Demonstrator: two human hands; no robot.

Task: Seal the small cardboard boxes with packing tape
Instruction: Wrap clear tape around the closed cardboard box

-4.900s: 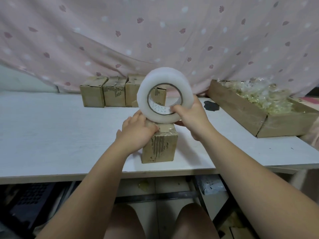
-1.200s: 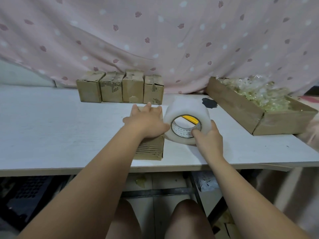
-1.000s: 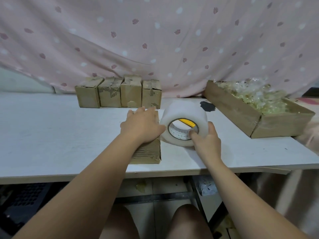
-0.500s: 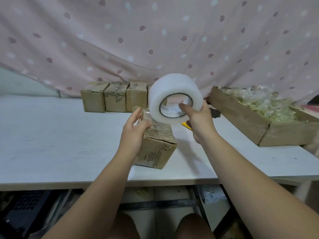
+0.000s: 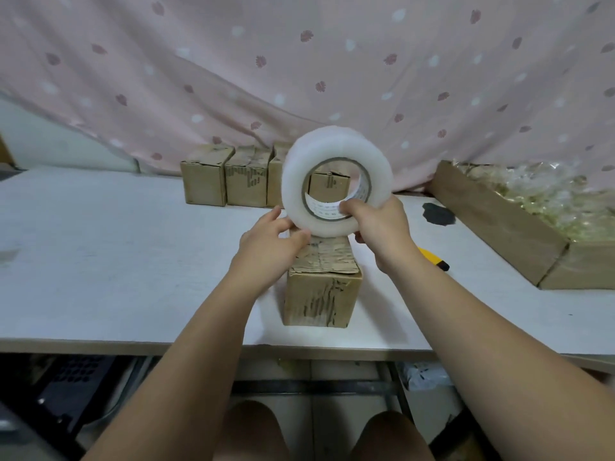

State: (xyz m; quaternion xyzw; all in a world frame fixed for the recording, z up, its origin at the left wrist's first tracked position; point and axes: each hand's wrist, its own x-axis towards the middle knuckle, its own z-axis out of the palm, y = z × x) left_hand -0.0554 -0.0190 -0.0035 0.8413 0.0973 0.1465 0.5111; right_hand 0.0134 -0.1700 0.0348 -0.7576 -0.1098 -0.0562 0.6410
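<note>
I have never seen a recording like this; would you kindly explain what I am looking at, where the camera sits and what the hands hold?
No machine here: these are a person's two bare hands, filmed by one head-worn camera looking forward and down. The right hand grips a roll of tape, thumb inside its core, above a small box on the white table. The left hand has its fingers at the roll's lower edge; whether they pinch the tape end is unclear. Behind stands a row of boxes; to the right lie a yellow cutter and an open carton of clear-wrapped goods.
</note>
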